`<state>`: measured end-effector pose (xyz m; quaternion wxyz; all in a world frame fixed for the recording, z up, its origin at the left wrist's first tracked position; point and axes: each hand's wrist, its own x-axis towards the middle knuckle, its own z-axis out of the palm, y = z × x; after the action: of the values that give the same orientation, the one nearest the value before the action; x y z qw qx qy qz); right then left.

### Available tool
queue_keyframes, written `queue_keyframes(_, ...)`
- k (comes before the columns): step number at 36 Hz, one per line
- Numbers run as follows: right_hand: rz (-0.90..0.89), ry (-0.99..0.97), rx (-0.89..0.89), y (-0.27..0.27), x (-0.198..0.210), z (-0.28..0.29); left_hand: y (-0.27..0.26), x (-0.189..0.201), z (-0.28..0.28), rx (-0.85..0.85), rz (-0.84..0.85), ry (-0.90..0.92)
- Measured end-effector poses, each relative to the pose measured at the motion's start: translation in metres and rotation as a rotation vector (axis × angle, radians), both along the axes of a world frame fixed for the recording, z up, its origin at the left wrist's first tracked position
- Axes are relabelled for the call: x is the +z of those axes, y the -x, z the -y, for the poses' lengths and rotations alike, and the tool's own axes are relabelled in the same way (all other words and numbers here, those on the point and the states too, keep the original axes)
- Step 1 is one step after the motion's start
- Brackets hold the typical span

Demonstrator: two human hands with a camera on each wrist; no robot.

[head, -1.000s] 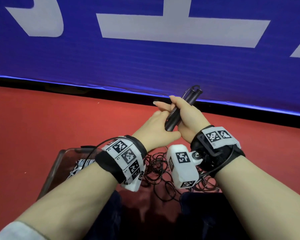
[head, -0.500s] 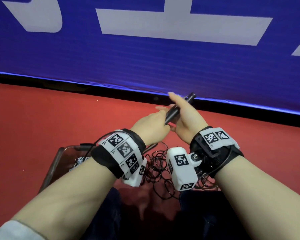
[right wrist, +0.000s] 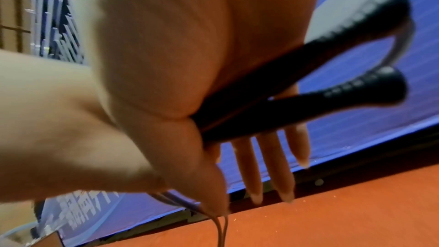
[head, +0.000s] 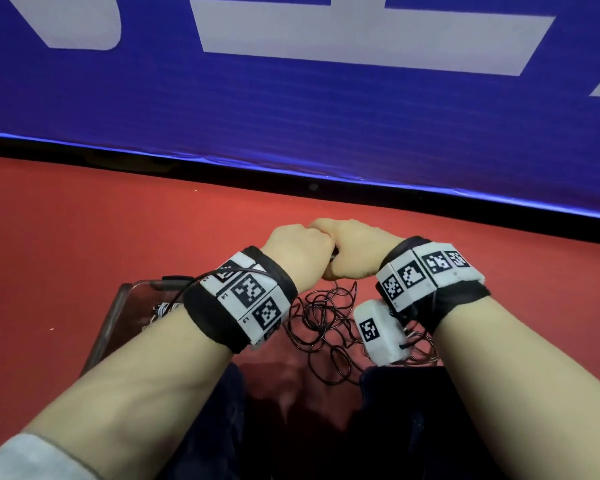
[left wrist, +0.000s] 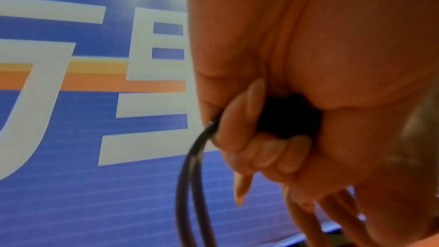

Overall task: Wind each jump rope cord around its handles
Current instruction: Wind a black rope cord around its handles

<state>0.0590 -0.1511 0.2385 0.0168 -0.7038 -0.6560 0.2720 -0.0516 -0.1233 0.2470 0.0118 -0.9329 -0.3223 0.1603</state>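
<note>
My left hand [head: 298, 251] and right hand [head: 357, 245] are pressed together low over the red floor, hiding the black jump rope handles in the head view. In the right wrist view the two handles [right wrist: 320, 74] lie side by side across my right palm, their ribbed ends sticking out past the fingers [right wrist: 259, 166]. The left wrist view shows my left fingers [left wrist: 240, 119] curled round the dark handle end [left wrist: 285, 117], with a double black cord [left wrist: 190, 185] running out beneath them. The remaining cord [head: 326, 320] lies in a loose tangle on the floor below my wrists.
A clear plastic box [head: 118, 306] stands on the floor to the left, with another rope's pale cord [head: 160, 310] inside. A blue banner wall [head: 291, 116] runs along the far edge of the red floor [head: 84, 237]. My dark trouser legs are at the bottom.
Both hands have dropped lower and closed over the handles. The handles, which pointed up and away a second ago, are now hidden under the hands in the head view.
</note>
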Motion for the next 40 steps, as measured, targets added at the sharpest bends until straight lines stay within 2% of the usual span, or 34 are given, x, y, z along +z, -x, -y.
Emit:
queue_keyframes(3,-0.146,0.044,-0.065,-0.001,-0.003,-0.002,0.000,-0.001,0.002,-0.011,0.016,-0.053)
queue_keyframes(7,-0.130,0.039,-0.049,-0.004,-0.005,-0.003,-0.001,-0.001,0.003,0.002,0.090,-0.083)
queue_keyframes(9,-0.147,0.002,-0.095,-0.005,-0.006,-0.002,-0.001,0.001,0.002,0.014,0.118,-0.095)
queue_keyframes(12,-0.076,-0.109,-0.132,-0.004,-0.010,-0.002,-0.001,0.003,-0.001,0.019,0.135,-0.104)
queue_keyframes(16,0.107,-0.248,-0.041,0.000,-0.009,-0.001,0.005,0.002,-0.003,0.003,0.165,-0.116)
queue_keyframes(21,0.140,-0.280,-0.052,0.002,0.001,0.002,0.008,0.006,-0.007,-0.031,0.241,-0.165)
queue_keyframes(26,0.139,-0.336,-0.088,0.002,0.014,0.002,0.006,0.009,-0.018,-0.030,0.386,-0.120)
queue_keyframes(29,0.149,-0.364,-0.145,0.001,0.019,0.003,0.008,0.013,-0.025,-0.011,0.525,0.013)
queue_keyframes(32,0.070,-0.368,-0.254,-0.003,0.021,0.007,0.011,0.016,-0.031,0.004,0.737,0.121)
queue_keyframes(35,0.016,-0.377,-0.281,-0.004,0.022,0.010,0.013,0.016,-0.036,-0.036,0.839,0.236)
queue_keyframes(37,-0.003,-0.374,-0.270,-0.004,0.024,0.012,0.017,0.017,-0.037,-0.026,0.866,0.391)
queue_keyframes(40,-0.008,-0.349,-0.267,-0.006,0.027,0.015,0.023,0.021,-0.038,0.062,0.891,0.727)
